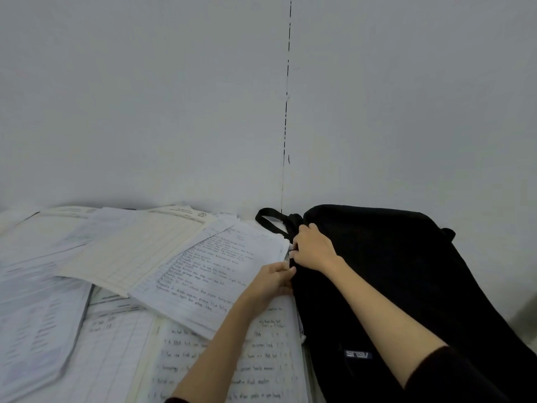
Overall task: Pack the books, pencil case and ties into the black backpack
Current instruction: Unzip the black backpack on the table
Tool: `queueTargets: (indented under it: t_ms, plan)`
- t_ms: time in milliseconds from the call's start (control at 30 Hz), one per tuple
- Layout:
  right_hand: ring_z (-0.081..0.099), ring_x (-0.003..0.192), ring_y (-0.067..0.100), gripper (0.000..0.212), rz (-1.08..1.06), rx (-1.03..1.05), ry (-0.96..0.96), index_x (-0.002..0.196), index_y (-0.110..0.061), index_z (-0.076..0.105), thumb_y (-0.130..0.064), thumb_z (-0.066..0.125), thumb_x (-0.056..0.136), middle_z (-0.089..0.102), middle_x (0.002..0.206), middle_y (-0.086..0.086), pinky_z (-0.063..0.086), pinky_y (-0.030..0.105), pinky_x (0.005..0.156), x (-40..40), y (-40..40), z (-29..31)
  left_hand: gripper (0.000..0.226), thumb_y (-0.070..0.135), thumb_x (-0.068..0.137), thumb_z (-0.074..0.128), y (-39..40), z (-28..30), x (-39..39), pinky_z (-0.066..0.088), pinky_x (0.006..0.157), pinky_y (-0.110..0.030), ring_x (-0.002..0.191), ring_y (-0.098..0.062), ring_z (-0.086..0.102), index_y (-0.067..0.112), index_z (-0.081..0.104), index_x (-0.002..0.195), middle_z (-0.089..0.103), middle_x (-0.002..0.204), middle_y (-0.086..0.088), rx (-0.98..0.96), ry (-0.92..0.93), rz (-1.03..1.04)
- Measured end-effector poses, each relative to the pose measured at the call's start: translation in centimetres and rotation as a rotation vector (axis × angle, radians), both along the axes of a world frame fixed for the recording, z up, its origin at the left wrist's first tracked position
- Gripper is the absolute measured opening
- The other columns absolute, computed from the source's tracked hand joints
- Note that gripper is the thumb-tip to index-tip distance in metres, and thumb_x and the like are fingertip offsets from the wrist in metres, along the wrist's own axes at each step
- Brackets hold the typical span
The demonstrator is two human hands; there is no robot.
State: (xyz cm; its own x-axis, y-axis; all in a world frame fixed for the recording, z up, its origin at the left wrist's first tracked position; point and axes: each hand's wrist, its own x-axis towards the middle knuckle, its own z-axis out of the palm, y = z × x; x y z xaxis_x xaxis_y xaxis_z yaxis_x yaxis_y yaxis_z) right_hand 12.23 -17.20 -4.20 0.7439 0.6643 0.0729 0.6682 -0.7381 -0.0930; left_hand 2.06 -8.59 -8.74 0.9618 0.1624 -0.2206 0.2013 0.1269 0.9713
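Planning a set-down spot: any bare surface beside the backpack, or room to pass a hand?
Little bare. Papers cover everything left of the black backpack, right up to its edge, where left hand and right hand crowd. Free: narrow strip under the strap loop by the wall, and a patch at far right.

Your backpack (392, 274) on the right is plain black, with a small dark label (358, 354) carrying pale lettering near its close end. The papers (203, 274) spread to the left are white and cream, some ruled in faint lines, several covered in dark handwriting. Your sleeve (453, 376) at the near right is black. The far wall (145, 97) is pale grey, crossed by one thin, broken dark line.
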Motion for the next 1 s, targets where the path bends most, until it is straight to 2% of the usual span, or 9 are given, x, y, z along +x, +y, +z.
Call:
queueTargets:
  t_ms: [100, 233, 367, 500, 633, 767, 867, 933, 1000]
  plan:
    - [0.043, 0.113, 0.023, 0.022, 0.013, 0.062, 0.041, 0.109, -0.006, 0.058, -0.018, 0.053, 0.090, 0.052, 0.114, 0.007, 0.044, 0.033, 0.082, -0.2, 0.2, 0.4, 0.015, 0.013, 0.097, 0.049, 0.0, -0.1, 0.0, 0.053, 0.064, -0.021, 0.073, -0.013, 0.061, 0.003, 0.057, 0.089, 0.062, 0.080, -0.005, -0.015, -0.016, -0.001]
    - [0.050, 0.085, 0.023, 0.007, 0.037, 0.206, 0.059, 0.095, -0.011, 0.047, -0.010, 0.051, 0.089, 0.052, 0.092, 0.009, 0.037, 0.030, 0.065, -1.0, -0.4, 0.6, 0.018, 0.012, 0.097, 0.049, 0.2, -0.4, 0.1, 0.052, 0.063, -0.021, 0.068, -0.010, 0.063, 0.004, 0.058, 0.085, 0.064, 0.074, -0.002, -0.028, -0.031, 0.009]
    - [0.050, 0.082, 0.024, 0.006, 0.050, 0.373, 0.188, 0.090, -0.009, 0.048, -0.007, 0.053, 0.089, 0.049, 0.089, 0.007, 0.042, 0.031, 0.069, -2.4, -2.0, 0.6, 0.020, 0.010, 0.096, 0.051, 0.3, -0.4, 0.1, 0.052, 0.062, -0.022, 0.066, -0.011, 0.063, 0.003, 0.059, 0.079, 0.063, 0.074, -0.006, -0.014, -0.051, 0.069]
    - [0.043, 0.071, 0.011, 0.010, 0.132, 0.404, 0.249, 0.086, -0.014, 0.050, -0.008, 0.057, 0.089, 0.044, 0.081, -0.004, 0.038, 0.025, 0.066, -6.0, -5.2, 1.4, 0.016, 0.006, 0.095, 0.051, 0.5, -0.3, 0.7, 0.053, 0.062, -0.025, 0.071, -0.024, 0.059, -0.002, 0.060, 0.084, 0.058, 0.077, -0.016, 0.017, -0.049, 0.142]
    - [0.049, 0.062, 0.004, 0.008, 0.251, 0.418, 0.487, 0.087, -0.016, 0.061, -0.008, 0.065, 0.086, 0.066, 0.088, 0.002, 0.044, 0.019, 0.062, -11.3, -9.6, 1.9, 0.030, 0.004, 0.094, 0.050, 0.6, -0.6, 1.6, 0.053, 0.056, -0.024, 0.063, -0.021, 0.052, 0.007, 0.049, 0.064, 0.049, 0.063, -0.008, 0.090, 0.014, 0.275]
    - [0.055, 0.057, 0.001, 0.019, 0.236, 0.560, 0.694, 0.084, -0.020, 0.060, -0.002, 0.065, 0.085, 0.070, 0.092, -0.003, 0.045, 0.016, 0.059, -14.2, -13.8, 2.3, 0.042, 0.007, 0.094, 0.051, -0.8, 0.6, 1.3, 0.045, 0.047, -0.023, 0.046, -0.013, 0.042, 0.013, 0.040, 0.055, 0.040, 0.053, -0.003, 0.194, 0.039, 0.382]
    - [0.059, 0.058, 0.008, 0.013, 0.111, 0.731, 0.628, 0.082, -0.011, 0.062, 0.001, 0.065, 0.084, 0.070, 0.083, 0.001, 0.051, 0.023, 0.061, -14.9, -14.9, 1.7, 0.027, 0.025, 0.096, 0.054, -2.9, 3.1, -0.9, 0.053, 0.053, -0.026, 0.053, -0.016, 0.060, 0.007, 0.057, 0.077, 0.056, 0.065, -0.005, 0.151, 0.101, 0.180]
    - [0.060, 0.061, 0.010, 0.010, 0.079, 0.701, 0.514, 0.084, -0.012, 0.064, -0.003, 0.067, 0.084, 0.066, 0.076, -0.003, 0.051, 0.024, 0.062, -15.6, -14.8, 1.4, 0.038, 0.042, 0.092, 0.057, -4.1, 4.2, -3.3, 0.054, 0.056, -0.026, 0.058, -0.017, 0.065, 0.004, 0.062, 0.088, 0.062, 0.071, -0.008, 0.305, 0.231, -0.102]
    - [0.057, 0.063, 0.008, 0.010, 0.102, 0.663, 0.431, 0.082, -0.014, 0.063, -0.005, 0.066, 0.084, 0.060, 0.073, -0.008, 0.048, 0.018, 0.061, -16.4, -14.5, 1.3, 0.043, 0.045, 0.091, 0.056, -5.2, 4.2, -5.4, 0.053, 0.053, -0.022, 0.054, -0.015, 0.066, 0.003, 0.064, 0.094, 0.067, 0.075, -0.010, 0.497, 0.290, -0.304]
